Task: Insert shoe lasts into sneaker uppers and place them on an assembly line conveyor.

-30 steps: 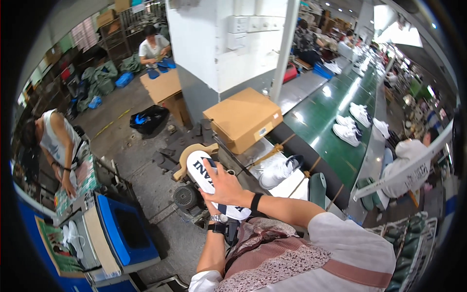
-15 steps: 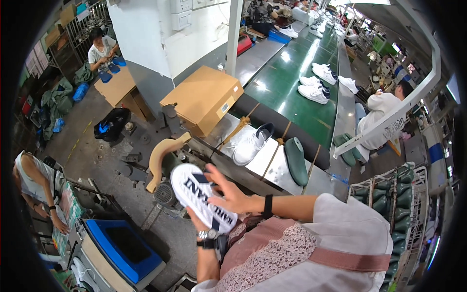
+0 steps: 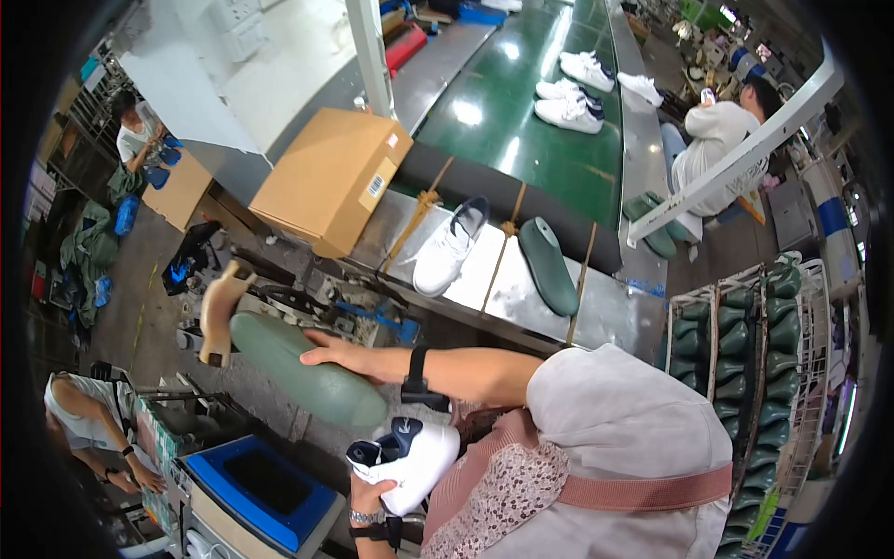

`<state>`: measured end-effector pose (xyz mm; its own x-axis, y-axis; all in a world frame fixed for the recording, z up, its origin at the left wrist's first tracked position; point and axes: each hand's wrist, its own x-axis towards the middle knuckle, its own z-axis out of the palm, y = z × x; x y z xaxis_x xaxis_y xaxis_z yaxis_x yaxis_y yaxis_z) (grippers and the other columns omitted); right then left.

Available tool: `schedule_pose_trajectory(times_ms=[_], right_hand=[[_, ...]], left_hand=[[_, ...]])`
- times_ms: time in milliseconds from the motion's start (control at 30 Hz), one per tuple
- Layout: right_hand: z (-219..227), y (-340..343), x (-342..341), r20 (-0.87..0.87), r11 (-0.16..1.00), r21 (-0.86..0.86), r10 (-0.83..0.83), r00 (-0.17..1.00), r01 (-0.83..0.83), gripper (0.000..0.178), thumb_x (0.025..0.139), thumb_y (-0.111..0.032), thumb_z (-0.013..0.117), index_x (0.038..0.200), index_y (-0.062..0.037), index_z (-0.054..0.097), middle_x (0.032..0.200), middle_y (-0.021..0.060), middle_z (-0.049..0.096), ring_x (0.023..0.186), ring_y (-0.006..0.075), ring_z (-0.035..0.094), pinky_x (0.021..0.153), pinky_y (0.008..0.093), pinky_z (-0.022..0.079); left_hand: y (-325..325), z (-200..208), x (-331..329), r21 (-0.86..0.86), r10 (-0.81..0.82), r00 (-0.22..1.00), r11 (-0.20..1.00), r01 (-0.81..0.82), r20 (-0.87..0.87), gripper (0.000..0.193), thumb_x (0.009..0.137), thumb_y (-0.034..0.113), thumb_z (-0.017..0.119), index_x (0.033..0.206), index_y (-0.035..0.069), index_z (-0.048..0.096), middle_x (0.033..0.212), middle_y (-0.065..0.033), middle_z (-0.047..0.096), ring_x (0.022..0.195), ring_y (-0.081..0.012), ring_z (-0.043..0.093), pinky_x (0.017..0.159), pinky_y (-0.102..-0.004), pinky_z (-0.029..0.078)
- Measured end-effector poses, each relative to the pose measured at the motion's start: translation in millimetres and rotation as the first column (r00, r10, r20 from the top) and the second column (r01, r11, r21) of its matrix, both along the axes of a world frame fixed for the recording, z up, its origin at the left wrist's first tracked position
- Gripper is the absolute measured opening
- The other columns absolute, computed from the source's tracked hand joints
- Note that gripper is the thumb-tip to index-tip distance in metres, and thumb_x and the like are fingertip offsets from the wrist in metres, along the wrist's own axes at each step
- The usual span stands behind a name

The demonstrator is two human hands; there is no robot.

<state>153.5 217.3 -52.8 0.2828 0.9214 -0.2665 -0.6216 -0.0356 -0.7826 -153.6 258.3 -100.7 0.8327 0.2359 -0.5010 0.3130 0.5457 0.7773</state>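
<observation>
My left hand [image 3: 369,496] grips a white sneaker [image 3: 417,470] with a navy heel and dark lining, held low near my apron, its opening facing up and to the left. Beyond it, my right hand [image 3: 343,357] is wrapped around a large green shoe last [image 3: 303,374], which lies tilted in the air, apart from the sneaker. Only part of the right hand's fingers shows; the rest are behind the last. Just left of the last's tip stands a tan curved support [image 3: 222,315]; I cannot tell whether the two touch.
A metal ledge [image 3: 596,321] ahead holds another white sneaker [image 3: 451,247] and a green last [image 3: 549,268]. White shoes [image 3: 570,114] sit on the green conveyor belt [image 3: 494,116]. Left of it is a cardboard box [image 3: 326,177]. A rack [image 3: 712,373] of lasts stands right; a blue-framed machine [image 3: 261,489] lower left. Several people are nearby.
The sneaker has turned from sole up to opening up and stays in my left hand. My right hand has left its sole and now holds a green last. The view has shifted.
</observation>
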Motion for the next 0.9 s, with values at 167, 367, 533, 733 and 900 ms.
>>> schedule_pose_trajectory(times_ms=[167,367,533,733,900], right_hand=[[38,-93,79,0.69,0.949,0.247,-0.313,0.653,0.194,0.125,0.075,-0.046,0.086,0.159,0.0038,0.01,0.164,0.0267,0.02,0.151,0.0368,0.027,0.123,0.0396,0.022],[23,-282,168,0.954,0.633,0.045,-0.257,0.155,0.773,0.121,0.068,-0.033,0.086,0.16,-0.0035,0.013,0.156,0.0273,0.037,0.138,0.0401,0.048,0.112,0.0398,0.043],[-46,-399,182,0.995,0.151,0.07,-0.084,-0.058,0.986,0.112,0.072,-0.026,0.084,0.16,-0.0101,0.017,0.142,0.0255,0.053,0.124,0.0427,0.059,0.099,0.0444,0.051],[-139,-484,123,0.983,0.227,-0.182,0.077,0.169,0.957,0.071,0.075,-0.011,0.078,0.138,0.0031,0.049,0.133,0.0224,0.057,0.12,0.0422,0.053,0.103,0.0489,0.043],[-138,-483,116,0.992,0.215,-0.126,-0.001,0.129,0.968,0.063,0.073,-0.011,0.076,0.131,0.002,0.054,0.133,0.0208,0.057,0.122,0.0413,0.052,0.105,0.0483,0.043]], left_hand=[[-1,-28,58,0.304,-0.084,0.967,0.94,0.157,-0.24,0.051,0.065,0.003,0.091,0.109,-0.006,0.068,0.101,-0.0096,0.073,0.087,-0.0186,0.07,0.079,-0.0335,0.058],[-70,-17,255,0.476,-0.126,0.991,0.869,0.135,-0.05,0.08,0.065,0.009,0.096,0.131,-0.004,0.052,0.121,-0.0116,0.067,0.109,-0.0197,0.064,0.096,-0.0324,0.053],[-123,-14,403,0.72,-0.315,0.948,0.65,0.244,-0.037,0.087,0.061,0.028,0.099,0.127,-0.006,0.053,0.113,-0.0138,0.069,0.101,-0.0216,0.067,0.09,-0.033,0.054],[-160,-60,487,0.787,-0.419,0.686,-0.133,0.602,-0.596,0.127,0.06,0.05,0.092,0.154,-0.004,0.025,0.1,-0.025,0.072,0.091,-0.0412,0.072,0.08,-0.0444,0.058],[-168,-46,494,0.691,-0.372,0.585,-0.315,0.651,-0.721,0.113,0.062,0.048,0.091,0.147,-0.001,0.035,0.096,-0.0242,0.073,0.089,-0.0409,0.072,0.079,-0.0467,0.058]])
